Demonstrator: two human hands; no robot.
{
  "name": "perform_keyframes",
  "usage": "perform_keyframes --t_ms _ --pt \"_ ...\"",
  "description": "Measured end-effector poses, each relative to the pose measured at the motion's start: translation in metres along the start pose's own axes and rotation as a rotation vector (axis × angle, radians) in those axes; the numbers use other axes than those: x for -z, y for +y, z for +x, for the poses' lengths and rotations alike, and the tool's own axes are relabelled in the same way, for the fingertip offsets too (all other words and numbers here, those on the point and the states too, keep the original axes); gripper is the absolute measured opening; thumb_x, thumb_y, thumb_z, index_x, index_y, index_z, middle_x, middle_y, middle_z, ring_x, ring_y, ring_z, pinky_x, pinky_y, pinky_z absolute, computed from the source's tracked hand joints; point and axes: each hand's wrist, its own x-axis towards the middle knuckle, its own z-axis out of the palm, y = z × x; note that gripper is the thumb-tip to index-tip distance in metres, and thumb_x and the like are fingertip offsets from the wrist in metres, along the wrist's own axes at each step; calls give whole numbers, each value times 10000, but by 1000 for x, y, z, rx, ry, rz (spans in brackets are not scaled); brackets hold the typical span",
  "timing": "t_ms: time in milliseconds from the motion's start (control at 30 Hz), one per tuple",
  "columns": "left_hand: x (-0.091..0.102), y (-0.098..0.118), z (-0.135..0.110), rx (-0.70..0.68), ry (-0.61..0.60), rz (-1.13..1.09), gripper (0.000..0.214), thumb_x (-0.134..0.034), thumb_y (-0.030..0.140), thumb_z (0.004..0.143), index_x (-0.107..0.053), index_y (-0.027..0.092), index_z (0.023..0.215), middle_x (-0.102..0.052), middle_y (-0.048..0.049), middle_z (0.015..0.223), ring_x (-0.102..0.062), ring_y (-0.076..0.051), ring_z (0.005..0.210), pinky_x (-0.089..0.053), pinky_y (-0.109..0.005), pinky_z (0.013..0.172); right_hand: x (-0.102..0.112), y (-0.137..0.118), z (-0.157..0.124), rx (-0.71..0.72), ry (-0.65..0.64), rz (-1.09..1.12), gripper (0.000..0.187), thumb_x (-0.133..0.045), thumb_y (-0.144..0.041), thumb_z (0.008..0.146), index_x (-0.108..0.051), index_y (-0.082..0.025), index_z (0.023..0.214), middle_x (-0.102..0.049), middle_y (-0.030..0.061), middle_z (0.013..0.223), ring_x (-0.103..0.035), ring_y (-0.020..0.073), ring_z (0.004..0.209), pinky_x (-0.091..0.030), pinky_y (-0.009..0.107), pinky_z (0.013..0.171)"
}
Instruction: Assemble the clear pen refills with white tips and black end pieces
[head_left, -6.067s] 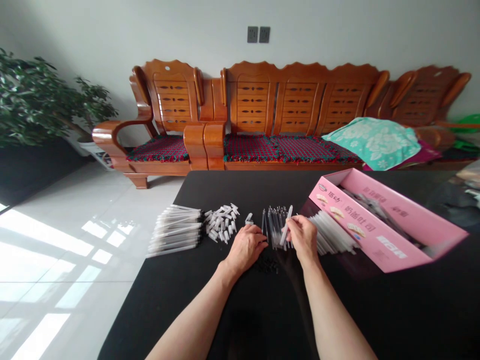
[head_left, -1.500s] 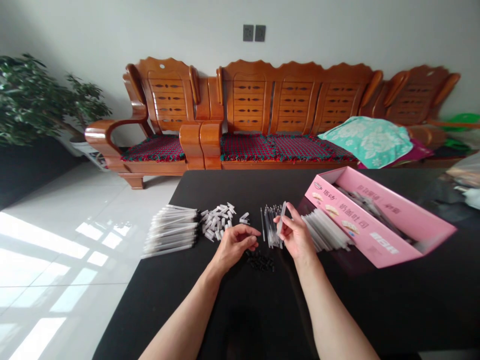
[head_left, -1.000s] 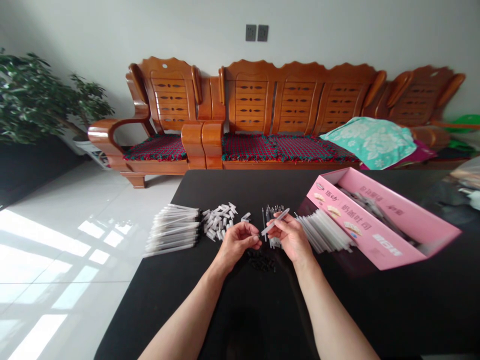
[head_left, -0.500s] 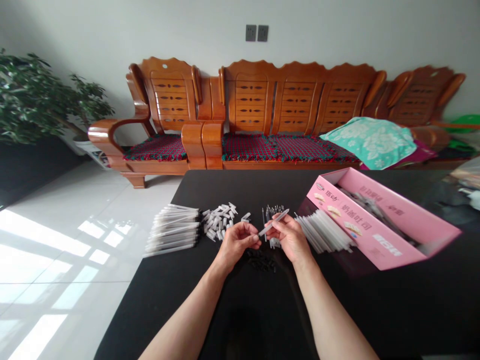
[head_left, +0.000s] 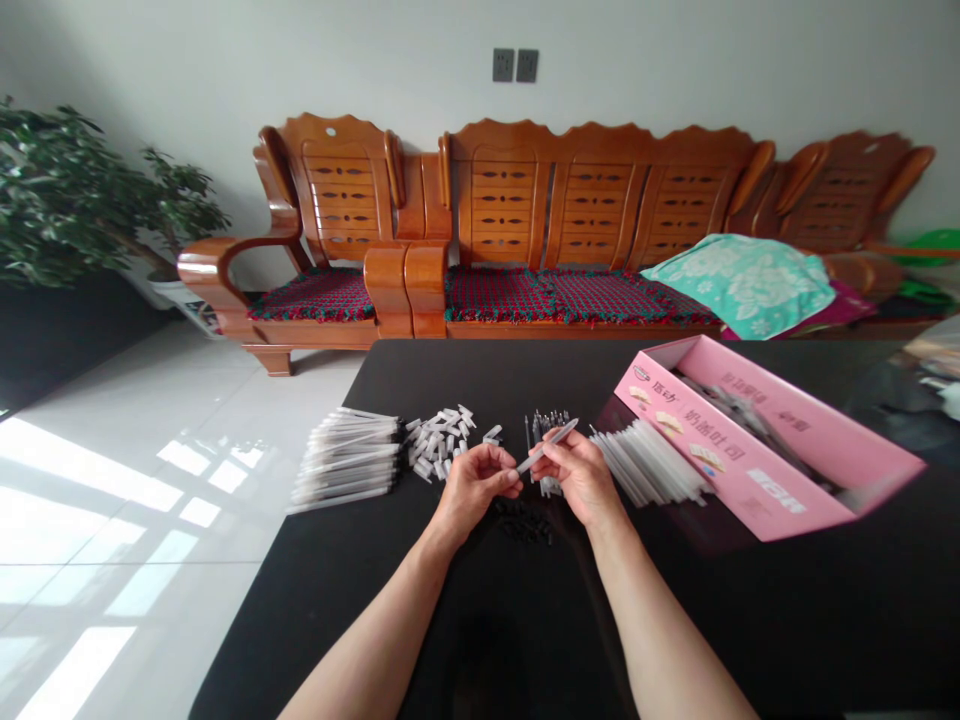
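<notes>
**A:** Head view first, the only one there is. What are the hands doing?

**B:** The right hand [head_left: 583, 482] pinches a translucent pen barrel [head_left: 548, 445] between thumb and fingers. The barrel is held above the black table [head_left: 480, 620], tilted, its far end raised to the right and its near end pointing at the left hand [head_left: 474, 487].

**A:** And the left?

**B:** Its fingers are curled in with the fingertips [head_left: 510, 482] pressed together right at the barrel's lower end. Whether a small part sits between them I cannot tell; it is too small to make out.

**A:** What lies around them?

**B:** Just below the hands, a heap of small black parts [head_left: 525, 527]. Behind the right hand, a bundle of thin refills [head_left: 546, 425]. To the right of that, a fan of clear barrels [head_left: 649, 462] resting against an open pink box [head_left: 757, 470]. To the left, a scatter of white caps [head_left: 441, 442], then a neat stack of finished pens [head_left: 346, 462] near the table's left edge.

**A:** Beyond the table?

**B:** A wooden sofa [head_left: 592, 230] with a teal cloth [head_left: 742, 280], and a plant [head_left: 75, 200] at the left.
</notes>
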Motion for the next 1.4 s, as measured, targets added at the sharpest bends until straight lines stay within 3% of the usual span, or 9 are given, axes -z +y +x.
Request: perform_keyframes --t_ms 167,367,533,700,933,1067,1167,1267,1400 --pt "3 -2 1 -1 23 79 403 -816 436 684 -619 113 824 -653 -24 669 -664 -143 604 -551 -231 555 2 0 1 -7 18 4 295 -829 -282 694 -624 -170 874 -745 40 738 -697 161 563 -593 256 527" --pt "10 -7 2 47 -12 291 469 -636 564 815 -644 101 745 -637 -47 619 -574 -103 436 -382 -164 335 2 0 1 0 32 -3 303 -830 -285 689 -620 -172 876 -749 44 753 -697 160 567 -596 258 541" --pt "8 -8 2 47 -7 343 382 -702 478 778 -613 116 699 -603 -13 508 -485 -65 363 -359 -150 344 -1 0 0 -12 26 -32 303 -831 -293 687 -616 -172 862 -743 39 734 -692 159 553 -589 254 528" --pt "7 -8 2 -10 51 294 359 -794 418 691 -607 126 783 -596 13 537 -553 -92 440 -428 -160 389 -1 -1 0 -7 41 -36 308 -834 -297 681 -613 -167 852 -736 35 719 -692 160 556 -588 253 530" --pt "9 -9 1 24 -37 409 498 -536 569 878 -657 96 784 -632 -47 623 -548 -90 403 -358 -157 312 -1 -1 0 -2 46 -34 313 -838 -300 675 -614 -168 850 -734 33 712 -691 160 553 -588 256 531" --pt "9 -8 2 10 8 406 381 -683 488 796 -619 117 743 -573 7 516 -483 -68 366 -351 -148 325 -1 0 0 -11 36 -43 309 -835 -300 680 -613 -169 851 -738 37 722 -694 163 553 -587 257 528" --pt "9 -7 2 -25 58 357 376 -774 454 713 -609 138 830 -572 33 542 -496 -75 386 -359 -151 331 -1 0 0 -15 43 -40 312 -838 -299 674 -612 -171 848 -738 35 726 -693 161 555 -587 255 529" --pt "9 -5 1 -32 53 398 415 -676 539 791 -635 134 871 -587 17 571 -491 -74 373 -333 -154 316 0 -1 0 -13 54 -37 313 -840 -301 670 -613 -172 844 -733 29 713 -692 161 557 -589 256 530" --pt "10 -6 0 13 -28 446 490 -517 574 888 -660 116 786 -609 -19 573 -459 -59 346 -296 -150 307 -2 -2 0 -13 47 -36 308 -838 -301 673 -618 -172 846 -733 30 712 -692 161 556 -587 255 533"
